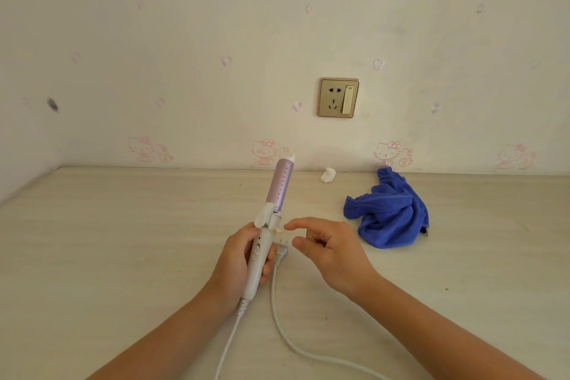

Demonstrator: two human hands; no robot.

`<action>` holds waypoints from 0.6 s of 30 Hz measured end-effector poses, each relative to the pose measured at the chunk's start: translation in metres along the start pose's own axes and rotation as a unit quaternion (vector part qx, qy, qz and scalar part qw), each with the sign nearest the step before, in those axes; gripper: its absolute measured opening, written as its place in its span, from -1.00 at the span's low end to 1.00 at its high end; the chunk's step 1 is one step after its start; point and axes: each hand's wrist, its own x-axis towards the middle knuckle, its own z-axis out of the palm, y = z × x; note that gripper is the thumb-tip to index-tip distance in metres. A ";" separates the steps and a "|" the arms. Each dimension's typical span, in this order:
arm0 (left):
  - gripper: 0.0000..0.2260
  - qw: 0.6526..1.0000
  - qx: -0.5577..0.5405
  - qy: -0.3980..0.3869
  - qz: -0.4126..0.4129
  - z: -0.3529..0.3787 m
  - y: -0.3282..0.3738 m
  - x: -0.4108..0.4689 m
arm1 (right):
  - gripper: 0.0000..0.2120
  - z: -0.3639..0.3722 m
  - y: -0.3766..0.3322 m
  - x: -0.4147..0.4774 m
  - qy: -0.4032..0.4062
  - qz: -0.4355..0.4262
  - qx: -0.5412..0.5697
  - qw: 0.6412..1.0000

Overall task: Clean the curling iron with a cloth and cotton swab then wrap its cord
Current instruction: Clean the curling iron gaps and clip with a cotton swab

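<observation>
My left hand (236,259) grips the white handle of the curling iron (279,188), which points up and away with its lilac barrel and white tip. The cord's plug (281,251) sits against the handle by my left fingers. The white cord (285,333) loops off the bottom edge and back up to the plug. My right hand (331,248) is just right of the clamp hinge, with thumb and index finger pinched on what looks like a thin cotton swab (278,230); its pale tip touches the hinge. The blue cloth (390,219) lies crumpled on the table to the right.
A pale wood-grain table (123,241) runs to a wall with cartoon-cat wallpaper. A small white crumpled wad (327,175) lies at the back near the wall. A gold wall socket with a switch (338,98) is above it.
</observation>
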 end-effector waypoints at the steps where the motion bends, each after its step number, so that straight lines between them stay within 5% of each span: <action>1: -0.71 1.000 -0.001 -0.001 0.009 0.001 -0.001 0.002 | -0.84 0.002 0.002 0.004 0.003 0.003 -0.003 1.000; 9: -0.72 0.998 -0.041 0.019 0.040 -0.003 -0.005 0.017 | -0.94 0.014 0.007 0.037 0.025 -0.031 0.000 0.999; 14: -0.79 0.998 -0.042 0.018 0.052 -0.004 -0.007 0.020 | -0.91 0.023 0.005 0.024 -0.047 -0.047 0.051 0.996; 18: -0.75 0.998 -0.029 0.004 0.052 -0.005 -0.008 0.018 | -0.88 0.017 0.006 0.032 0.017 -0.023 0.024 0.999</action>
